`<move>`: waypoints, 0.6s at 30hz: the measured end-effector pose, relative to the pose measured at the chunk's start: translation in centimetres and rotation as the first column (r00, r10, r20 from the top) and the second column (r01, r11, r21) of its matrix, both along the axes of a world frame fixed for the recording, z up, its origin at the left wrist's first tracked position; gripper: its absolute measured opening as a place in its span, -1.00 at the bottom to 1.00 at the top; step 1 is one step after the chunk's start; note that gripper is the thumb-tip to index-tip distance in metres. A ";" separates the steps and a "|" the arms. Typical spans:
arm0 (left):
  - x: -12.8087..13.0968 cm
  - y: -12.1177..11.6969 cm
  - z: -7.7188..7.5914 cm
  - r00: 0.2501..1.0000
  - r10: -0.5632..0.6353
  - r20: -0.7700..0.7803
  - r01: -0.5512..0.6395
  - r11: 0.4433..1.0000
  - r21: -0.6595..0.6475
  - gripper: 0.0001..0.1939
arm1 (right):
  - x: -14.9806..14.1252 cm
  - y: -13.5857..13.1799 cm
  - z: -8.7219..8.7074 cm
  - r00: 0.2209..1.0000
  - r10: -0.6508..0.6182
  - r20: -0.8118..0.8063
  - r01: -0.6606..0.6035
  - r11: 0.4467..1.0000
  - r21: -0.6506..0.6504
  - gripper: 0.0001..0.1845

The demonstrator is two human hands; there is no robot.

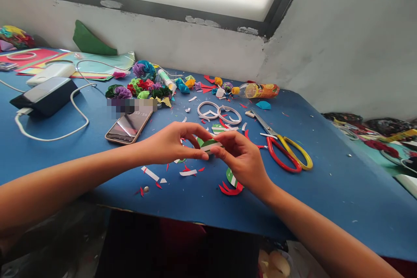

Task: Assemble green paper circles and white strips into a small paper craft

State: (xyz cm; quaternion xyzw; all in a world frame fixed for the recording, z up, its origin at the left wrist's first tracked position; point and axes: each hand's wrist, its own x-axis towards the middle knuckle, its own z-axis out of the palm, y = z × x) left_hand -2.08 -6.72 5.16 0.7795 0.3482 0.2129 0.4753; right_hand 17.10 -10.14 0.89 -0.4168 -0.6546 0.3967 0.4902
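My left hand (pixel 176 142) and my right hand (pixel 241 156) meet over the blue table (pixel 325 182), both pinching a small green paper piece with white strips (pixel 208 144) between fingertips. Red and white paper scraps (pixel 189 172) lie under the hands. A green-and-white cutout and red crescent pieces (pixel 232 184) sit by my right wrist. Red-and-yellow-handled scissors (pixel 283 150) lie to the right of my right hand.
A phone (pixel 128 127) lies left of the hands. A power bank with white cable (pixel 45 95) sits far left. Paper flowers (pixel 143 82), white paper rings (pixel 220 113), a glue tube (pixel 167 80) and an orange bottle (pixel 257 91) lie behind. Coloured sheets (pixel 58 63) are at the back left.
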 end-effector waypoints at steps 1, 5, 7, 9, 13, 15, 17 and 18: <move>0.0 0.0 0.0 1.000 0.012 -0.012 -0.011 0.999 0.048 -0.61 | 0.0 0.0 0.0 1.000 -0.006 0.007 0.006 1.000 -0.001 -0.74; -0.1 0.3 -0.3 1.000 0.014 -0.017 -0.013 0.998 0.069 -0.68 | 0.0 0.1 -0.1 1.000 0.015 0.028 -0.014 1.000 -0.021 -0.65; -0.1 0.4 -0.4 1.000 0.010 0.013 -0.010 1.000 0.023 -0.71 | 0.0 0.2 0.0 0.998 0.044 0.042 -0.042 0.999 -0.026 -0.64; -0.1 0.4 -0.4 0.999 0.007 0.034 -0.006 1.000 -0.008 -0.74 | 0.0 0.3 0.1 0.997 0.050 0.066 -0.050 0.999 0.008 -0.73; 0.0 0.2 -0.3 1.000 0.026 0.009 -0.027 0.998 0.065 -0.77 | 0.1 0.3 0.2 0.997 0.004 0.078 -0.008 0.999 0.050 -0.83; 0.0 0.0 -0.3 0.999 0.033 -0.017 -0.031 0.995 0.091 -0.76 | 0.2 0.3 0.1 0.996 0.002 0.087 -0.001 1.000 -0.006 -0.81; 0.1 -0.1 -0.4 0.999 0.043 -0.017 -0.041 0.995 0.091 -0.74 | 0.2 0.2 0.0 0.994 0.019 0.103 -0.013 0.998 -0.060 -0.78; 0.1 -0.2 -0.5 0.998 0.063 -0.002 -0.063 0.993 0.097 -0.73 | 0.2 0.2 0.0 0.994 0.027 0.102 -0.019 0.997 -0.071 -0.77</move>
